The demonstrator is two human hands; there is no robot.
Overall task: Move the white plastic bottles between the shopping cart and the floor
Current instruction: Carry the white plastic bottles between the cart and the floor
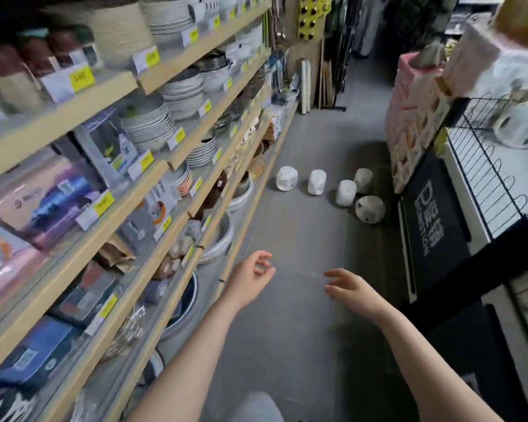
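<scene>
On the floor (302, 239), five white bottles (316, 182); both hands (250, 275) loosely open, holding nothing.

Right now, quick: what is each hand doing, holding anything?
Left hand: open, fingers loosely curled, holding nothing.
Right hand: open, fingers relaxed, holding nothing.

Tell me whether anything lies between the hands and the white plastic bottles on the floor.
Nothing visible: only bare grey floor separates the left hand and right hand from the five white plastic bottles.
</scene>
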